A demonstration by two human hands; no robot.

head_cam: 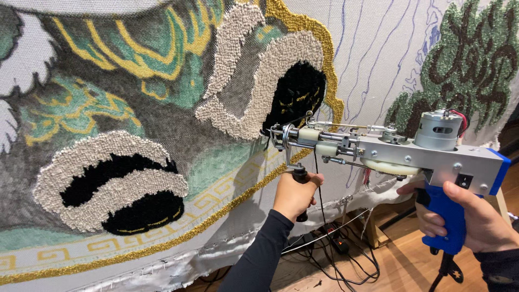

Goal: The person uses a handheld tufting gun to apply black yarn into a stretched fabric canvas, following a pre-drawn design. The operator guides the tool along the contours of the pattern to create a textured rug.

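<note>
We are holding one tufting gun point(389, 148) with two hands: our left hand point(294, 194) is closing around its black front handle point(300, 177), our right hand point(476, 219) is gripping its blue pistol grip point(446, 224). Its needle is touching the stretched tufting cloth point(162, 108), beside one of two black-and-beige tufted patches point(116, 181).

A wooden floor point(400, 265) of warm brown planks shows along the lower right of the view, below the hanging edge of the tufting cloth. On it, near the middle, lies a tangle of black cables point(330, 259) looping across the boards, with a black power strip point(339, 246) among them. Farther right, a pale wooden frame leg point(378, 230) stands on the floor. A few small dark scraps point(316, 283) lie on the near boards.
</note>
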